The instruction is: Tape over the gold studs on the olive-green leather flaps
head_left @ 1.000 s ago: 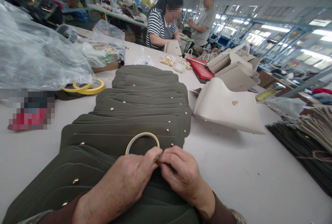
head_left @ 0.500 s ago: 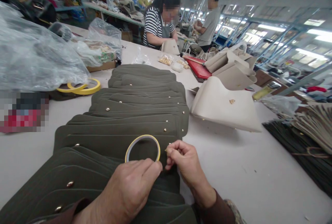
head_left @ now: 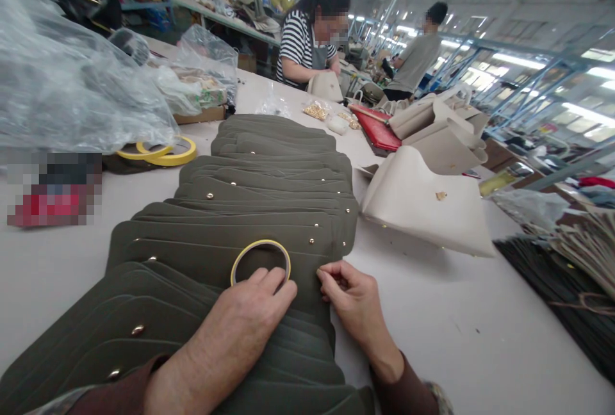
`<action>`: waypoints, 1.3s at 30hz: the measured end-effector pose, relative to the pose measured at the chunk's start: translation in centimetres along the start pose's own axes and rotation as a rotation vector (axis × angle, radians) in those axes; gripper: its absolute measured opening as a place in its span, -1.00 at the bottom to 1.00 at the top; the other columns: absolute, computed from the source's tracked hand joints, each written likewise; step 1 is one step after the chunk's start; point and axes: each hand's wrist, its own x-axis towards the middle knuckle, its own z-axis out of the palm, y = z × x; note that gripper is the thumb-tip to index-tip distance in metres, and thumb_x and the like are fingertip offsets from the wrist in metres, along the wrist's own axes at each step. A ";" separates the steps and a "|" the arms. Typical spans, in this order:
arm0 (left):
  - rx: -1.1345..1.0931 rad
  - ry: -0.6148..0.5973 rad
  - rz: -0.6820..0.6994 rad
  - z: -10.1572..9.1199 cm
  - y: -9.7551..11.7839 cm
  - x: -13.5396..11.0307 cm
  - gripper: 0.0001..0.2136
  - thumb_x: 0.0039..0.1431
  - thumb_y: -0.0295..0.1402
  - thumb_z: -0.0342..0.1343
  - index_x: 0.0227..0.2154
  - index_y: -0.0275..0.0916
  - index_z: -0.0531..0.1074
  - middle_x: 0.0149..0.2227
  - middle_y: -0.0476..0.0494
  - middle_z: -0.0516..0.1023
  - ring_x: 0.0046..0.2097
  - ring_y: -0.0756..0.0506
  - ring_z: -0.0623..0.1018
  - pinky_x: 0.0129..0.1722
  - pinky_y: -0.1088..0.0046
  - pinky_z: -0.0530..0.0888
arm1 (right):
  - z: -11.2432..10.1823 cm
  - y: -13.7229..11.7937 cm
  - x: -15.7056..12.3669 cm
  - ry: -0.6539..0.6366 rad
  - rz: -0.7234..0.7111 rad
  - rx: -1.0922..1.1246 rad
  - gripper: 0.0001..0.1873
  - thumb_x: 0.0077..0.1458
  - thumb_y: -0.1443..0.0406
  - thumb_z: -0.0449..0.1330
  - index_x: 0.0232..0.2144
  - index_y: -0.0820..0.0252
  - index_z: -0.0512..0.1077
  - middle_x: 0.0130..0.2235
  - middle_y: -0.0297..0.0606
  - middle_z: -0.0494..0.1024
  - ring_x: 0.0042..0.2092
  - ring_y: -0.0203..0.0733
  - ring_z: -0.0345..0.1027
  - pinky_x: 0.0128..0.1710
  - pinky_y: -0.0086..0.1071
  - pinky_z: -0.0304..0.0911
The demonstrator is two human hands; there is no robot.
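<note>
My left hand (head_left: 250, 312) is closed on a thin roll of yellow tape (head_left: 260, 243), which stands tilted up over dark green panels (head_left: 259, 210). The panels lie overlapped in a long fanned row, several with small gold studs (head_left: 210, 196). My right hand (head_left: 353, 296) pinches thumb and forefinger together at the right edge of one panel. Whatever lies between those fingertips is too small to make out.
Several yellow tape rolls (head_left: 177, 151) lie at the left by clear plastic bags (head_left: 81, 75). At the right are a cream bag (head_left: 423, 203), a red item (head_left: 377, 130) and stacked dark pieces (head_left: 552, 293). A co-worker (head_left: 307, 43) in stripes handles a beige bag (head_left: 325, 86) across the table.
The right hand has come down to the panel's edge; the yellow bit seen at its fingertips before no longer shows. The left hand with the tape roll has shifted slightly left.
</note>
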 end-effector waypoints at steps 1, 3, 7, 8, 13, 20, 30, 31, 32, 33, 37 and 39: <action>-0.002 0.012 0.004 0.2 0.0 -0.1 -0.75 0.16 -0.65 -0.01 -0.22 -0.20 0.41 -0.15 -0.12 0.50 -0.21 -0.16 0.52 -0.31 0.26 0.58 | 0.0 -0.1 0.1 0.003 -0.025 -0.032 -0.81 0.13 0.22 0.21 -0.43 0.20 0.52 -0.52 -0.32 0.51 -0.51 -0.28 0.38 -0.51 -0.47 0.33; -0.001 0.052 0.019 0.4 -0.2 -0.2 -0.76 0.15 -0.66 0.00 -0.24 -0.20 0.41 -0.18 -0.11 0.50 -0.23 -0.16 0.52 -0.32 0.27 0.58 | 0.1 -0.1 0.2 0.006 -0.047 -0.066 -0.84 0.13 0.23 0.20 -0.40 0.19 0.50 -0.52 -0.33 0.51 -0.51 -0.28 0.39 -0.51 -0.47 0.33; 0.041 0.296 0.090 0.1 -0.8 0.0 -0.80 0.19 -0.62 -0.04 -0.27 -0.25 0.42 -0.25 -0.14 0.52 -0.25 -0.16 0.53 -0.35 0.31 0.58 | -0.2 0.5 0.1 0.049 0.079 0.012 -0.76 0.09 0.20 0.26 -0.21 0.16 0.39 -0.59 -0.44 0.47 -0.58 -0.27 0.37 -0.60 -0.48 0.29; 0.064 0.391 0.103 -0.1 -1.0 0.1 -0.80 0.22 -0.60 -0.07 -0.27 -0.27 0.43 -0.24 -0.18 0.53 -0.21 -0.18 0.53 -0.30 0.29 0.58 | -0.3 0.7 0.0 0.052 0.111 0.058 -0.76 0.09 0.18 0.27 -0.23 0.16 0.37 -0.59 -0.44 0.46 -0.59 -0.27 0.37 -0.62 -0.48 0.29; 0.164 0.576 0.087 -0.7 -1.9 0.7 -0.72 0.30 -0.55 -0.20 -0.24 -0.34 0.45 -0.13 -0.27 0.57 -0.02 -0.25 0.51 -0.12 0.21 0.56 | -0.7 1.1 -0.7 0.030 -0.105 -0.003 -0.86 0.17 0.24 0.21 -0.38 0.17 0.49 -0.44 -0.29 0.55 -0.44 -0.25 0.45 -0.42 -0.43 0.35; 0.146 0.452 -0.001 -0.3 -1.7 0.9 -0.77 0.24 -0.59 -0.10 -0.23 -0.30 0.46 -0.08 -0.22 0.57 0.04 -0.26 0.49 -0.14 0.21 0.58 | 0.2 0.2 0.1 0.088 -0.379 -0.284 -0.87 0.19 0.35 0.15 -0.33 0.20 0.52 -0.42 -0.26 0.54 -0.42 -0.25 0.40 -0.38 -0.42 0.28; 0.006 0.539 0.081 -0.9 -2.5 0.8 -0.82 0.30 -0.53 -0.09 -0.17 -0.28 0.41 -0.20 -0.16 0.58 -0.09 -0.16 0.53 -0.16 0.30 0.55 | -2.0 -1.8 -1.4 -0.402 -0.106 -0.271 -0.82 0.08 0.43 0.20 -0.45 0.13 0.57 -0.49 -0.39 0.56 -0.46 -0.29 0.40 -0.44 -0.47 0.21; -0.028 0.566 0.124 -0.9 -2.7 0.6 -0.82 0.31 -0.51 -0.08 -0.14 -0.28 0.39 -0.23 -0.15 0.58 -0.15 -0.13 0.54 -0.19 0.35 0.55 | -1.9 -2.0 -1.3 -0.332 -0.136 -0.234 -0.85 0.09 0.41 0.20 -0.42 0.13 0.57 -0.46 -0.36 0.57 -0.43 -0.27 0.42 -0.41 -0.46 0.24; -0.058 0.583 0.168 -0.9 -2.9 0.4 -0.82 0.32 -0.50 -0.08 -0.11 -0.28 0.37 -0.25 -0.13 0.58 -0.21 -0.09 0.55 -0.23 0.39 0.55 | -1.7 -2.2 -1.2 -0.242 -0.174 -0.189 -0.88 0.11 0.39 0.21 -0.37 0.14 0.57 -0.42 -0.33 0.59 -0.41 -0.26 0.42 -0.39 -0.44 0.27; -0.083 0.592 0.207 -0.8 -3.0 0.3 -0.82 0.33 -0.50 -0.09 -0.08 -0.29 0.35 -0.26 -0.12 0.58 -0.26 -0.06 0.55 -0.27 0.43 0.54 | -1.5 -2.5 -1.1 -0.149 -0.220 -0.139 -0.89 0.12 0.38 0.21 -0.32 0.16 0.56 -0.40 -0.31 0.59 -0.40 -0.25 0.42 -0.38 -0.43 0.29; -0.095 0.529 0.250 -0.3 -2.8 -0.3 -0.67 0.34 -0.46 -0.07 0.14 -0.31 0.20 -0.24 -0.13 0.59 -0.30 -0.03 0.58 -0.30 0.48 0.53 | -0.3 -3.6 -0.7 -0.018 -0.434 -0.016 -0.80 0.15 0.42 0.19 -0.16 0.17 0.49 -0.30 -0.26 0.56 -0.32 -0.25 0.42 -0.30 -0.41 0.35; -0.074 0.519 0.231 -0.1 -2.6 -0.4 -0.62 0.36 -0.43 -0.09 0.20 -0.32 0.12 -0.23 -0.14 0.60 -0.30 -0.03 0.59 -0.30 0.47 0.54 | 0.2 -3.8 -0.6 -0.039 -0.537 -0.036 -0.74 0.15 0.45 0.18 -0.10 0.17 0.46 -0.23 -0.21 0.56 -0.25 -0.22 0.43 -0.23 -0.37 0.37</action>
